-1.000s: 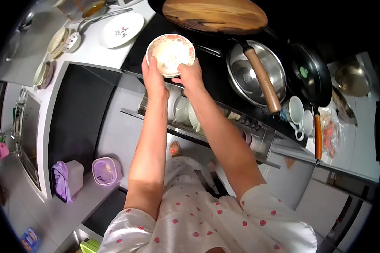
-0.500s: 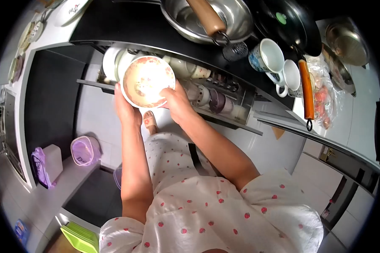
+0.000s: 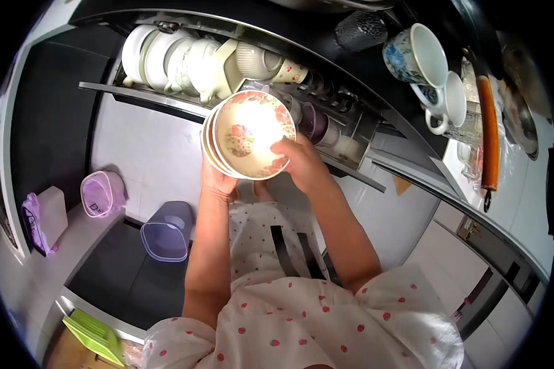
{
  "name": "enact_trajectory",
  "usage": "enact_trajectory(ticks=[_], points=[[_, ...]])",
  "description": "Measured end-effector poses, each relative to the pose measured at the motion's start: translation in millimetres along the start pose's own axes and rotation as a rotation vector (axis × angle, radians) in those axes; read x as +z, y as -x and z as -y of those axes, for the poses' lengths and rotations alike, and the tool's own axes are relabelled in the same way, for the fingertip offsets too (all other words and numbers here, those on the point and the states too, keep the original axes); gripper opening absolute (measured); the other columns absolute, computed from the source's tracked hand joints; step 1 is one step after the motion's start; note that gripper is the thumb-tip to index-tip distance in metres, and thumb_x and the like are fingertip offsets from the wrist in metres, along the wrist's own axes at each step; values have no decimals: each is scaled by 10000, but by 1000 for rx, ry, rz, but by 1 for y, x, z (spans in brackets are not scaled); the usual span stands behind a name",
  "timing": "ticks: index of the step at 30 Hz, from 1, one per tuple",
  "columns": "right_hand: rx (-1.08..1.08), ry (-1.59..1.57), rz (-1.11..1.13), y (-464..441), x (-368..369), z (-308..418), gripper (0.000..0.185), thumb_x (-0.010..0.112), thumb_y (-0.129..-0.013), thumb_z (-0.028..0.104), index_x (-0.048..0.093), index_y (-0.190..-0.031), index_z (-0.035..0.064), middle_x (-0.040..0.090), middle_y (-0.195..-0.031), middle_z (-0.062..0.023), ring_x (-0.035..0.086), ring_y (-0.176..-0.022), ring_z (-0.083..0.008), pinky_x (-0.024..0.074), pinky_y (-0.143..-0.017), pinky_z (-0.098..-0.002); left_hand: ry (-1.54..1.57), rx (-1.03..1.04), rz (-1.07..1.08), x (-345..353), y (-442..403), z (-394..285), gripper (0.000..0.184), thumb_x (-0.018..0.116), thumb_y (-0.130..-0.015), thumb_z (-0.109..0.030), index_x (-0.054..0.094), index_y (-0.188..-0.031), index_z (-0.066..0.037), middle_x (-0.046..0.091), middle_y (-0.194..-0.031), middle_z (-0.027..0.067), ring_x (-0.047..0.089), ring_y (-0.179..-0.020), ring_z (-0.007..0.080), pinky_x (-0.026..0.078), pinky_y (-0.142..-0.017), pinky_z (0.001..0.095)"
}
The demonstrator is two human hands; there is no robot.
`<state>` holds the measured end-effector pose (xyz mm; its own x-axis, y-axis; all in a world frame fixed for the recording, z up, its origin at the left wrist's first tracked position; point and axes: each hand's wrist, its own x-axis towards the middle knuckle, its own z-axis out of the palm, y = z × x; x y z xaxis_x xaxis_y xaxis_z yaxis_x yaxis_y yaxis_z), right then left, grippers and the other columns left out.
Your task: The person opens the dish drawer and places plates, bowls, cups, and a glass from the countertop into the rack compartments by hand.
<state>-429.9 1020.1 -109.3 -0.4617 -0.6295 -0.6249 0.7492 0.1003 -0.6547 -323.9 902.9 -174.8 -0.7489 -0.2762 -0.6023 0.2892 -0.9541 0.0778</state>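
Note:
A small stack of white bowls with a red floral pattern is held up in front of the open drawer, tilted so the top bowl's inside shows. My left hand supports the stack from its lower left side, its fingers mostly hidden behind the bowls. My right hand grips the right rim, thumb over the edge. Behind the bowls, the pulled-out drawer holds white plates, a ribbed bowl, a patterned cup and a purple cup.
On the black counter at the right are a blue-flowered mug, a white cup, a dark textured glass and an orange handle. Bins with a purple-lined one stand at the left.
My hands and the bowls have moved from above the counter to in front of the drawer. The view has shifted, showing more of the drawer; the stack is tilted, so several rims show.

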Motion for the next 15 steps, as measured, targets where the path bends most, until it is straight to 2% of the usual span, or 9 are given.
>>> enact_trajectory(ticks=[1,3,5,6,9,10,11,13,15], points=[[4,5,5,2,2,5,445,451,-722,61,427,-1158,-24,548,-973,-72,535,-782,-97,462,-628,-229,20,-1,17,-4,-1,3,470,382,-878,-361,397,-1240,-62,444,-1239,123,435,-1120,290,387,-918,451],[-69,257,11,5,2,7,536,451,-734,108,345,-1244,-20,490,-1127,-137,490,-1014,-207,388,-867,-285,84,-1,24,-12,1,11,476,376,-877,-376,405,-1235,-63,443,-1240,128,439,-1117,296,388,-913,463],[-141,362,24,3,-4,-2,576,444,-739,114,288,-1276,-25,466,-1168,-161,461,-1068,-231,352,-907,-293,23,49,15,-17,4,21,465,340,-898,-398,428,-1218,-73,478,-1206,98,475,-1083,248,408,-908,377],[-214,467,39,2,-8,-6,619,437,-744,120,230,-1308,-30,441,-1209,-184,431,-1121,-254,316,-946,-300,69,38,38,-16,2,25,482,334,-896,-417,434,-1212,-67,479,-1201,106,481,-1068,252,410,-899,373],[-224,525,-4,7,-9,-20,635,450,-725,83,231,-1309,-39,437,-1210,-136,393,-1129,-179,270,-979,-299,115,20,60,-24,-2,33,497,334,-891,-435,438,-1207,-66,482,-1194,104,481,-1064,246,407,-898,370],[-230,542,-22,9,-11,-24,659,441,-725,71,194,-1328,-26,448,-1197,-130,408,-1115,-176,287,-968,-294,122,17,63,-28,-2,35,502,334,-890,-441,440,-1205,-65,483,-1191,103,480,-1062,244,406,-897,369],[-225,543,-23,10,-11,-24,659,441,-725,71,194,-1328,-26,448,-1197,-130,408,-1115,-176,287,-968,-294,125,16,64,-31,-2,37,507,333,-889,-447,441,-1203,-64,484,-1189,103,480,-1061,242,405,-897,368],[-153,661,-106,12,-14,-21,666,439,-761,122,149,-1348,-2,438,-1220,-194,444,-1112,-257,323,-940,-300,126,11,63,-39,-2,41,517,333,-886,-459,444,-1200,-63,486,-1185,101,480,-1058,239,403,-896,366],[-134,534,-77,10,-18,-22,630,442,-774,113,185,-1337,-2,453,-1202,-175,457,-1087,-231,333,-932,-296,118,7,51,-48,-2,43,528,333,-883,-470,447,-1197,-62,488,-1180,100,479,-1055,235,401,-895,364]])
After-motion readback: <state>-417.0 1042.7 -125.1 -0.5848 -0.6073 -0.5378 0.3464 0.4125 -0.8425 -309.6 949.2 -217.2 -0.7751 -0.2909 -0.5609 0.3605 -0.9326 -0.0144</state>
